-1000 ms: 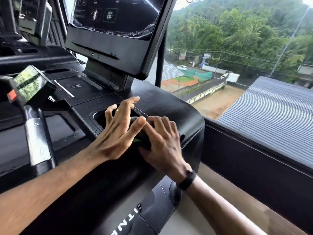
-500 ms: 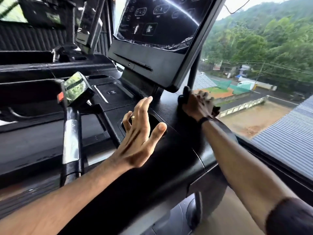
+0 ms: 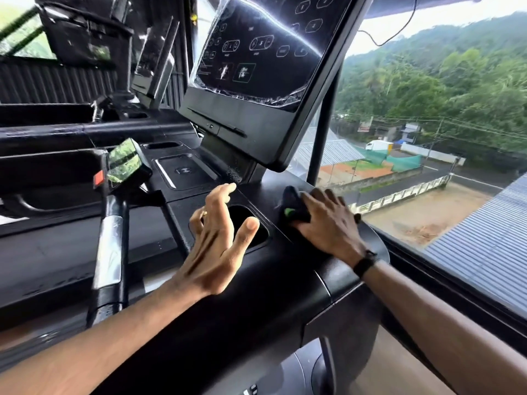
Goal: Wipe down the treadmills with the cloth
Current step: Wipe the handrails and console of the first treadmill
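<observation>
A black treadmill console [image 3: 288, 269] fills the middle of the view, with its tilted screen [image 3: 256, 55] above. My right hand [image 3: 328, 223] presses a dark cloth with a green edge [image 3: 293, 205] flat on the console's right top, near the screen post. My left hand [image 3: 216, 240] hovers with fingers spread beside the cup-holder recess [image 3: 251, 226], holding nothing. A ring shows on one finger and a dark watch on my right wrist.
A black handlebar with a silver grip [image 3: 109, 238] rises at the left, topped by a small panel with a red tab [image 3: 125, 161]. More treadmills [image 3: 85, 41] stand further left. A large window [image 3: 442, 124] is close on the right.
My right hand with the cloth slid back from the far edge by the post toward me along the console top. My left hand stayed near the cup holder, fingers still spread.
</observation>
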